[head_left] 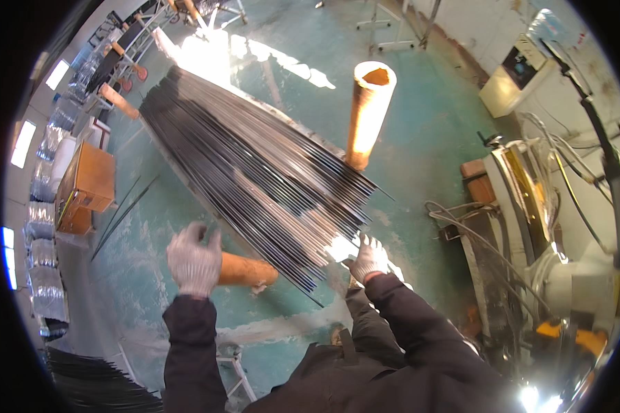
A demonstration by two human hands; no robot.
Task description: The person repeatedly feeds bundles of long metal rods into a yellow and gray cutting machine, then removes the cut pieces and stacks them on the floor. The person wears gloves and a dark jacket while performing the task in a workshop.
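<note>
A long bundle of thin dark rods (255,172) lies slantwise across a low support, its near ends fanned out unevenly. My left hand (194,261), in a whitish knit glove, hovers to the left of the bundle, in front of an orange-brown tube (244,270). Its thumb and curved fingers stand apart with nothing between them. Close to the near right ends of the rods is my right hand (370,259), gloved alike. The fingers there are loosely bent and the thumb is apart; I see no rod in its grip.
Another orange-brown tube (370,113) stands upright right of the bundle. A cardboard box (89,179) sits at left near plastic-wrapped packs. Machinery with hoses and cables (523,199) occupies the right side. More dark rods (96,382) lie at lower left.
</note>
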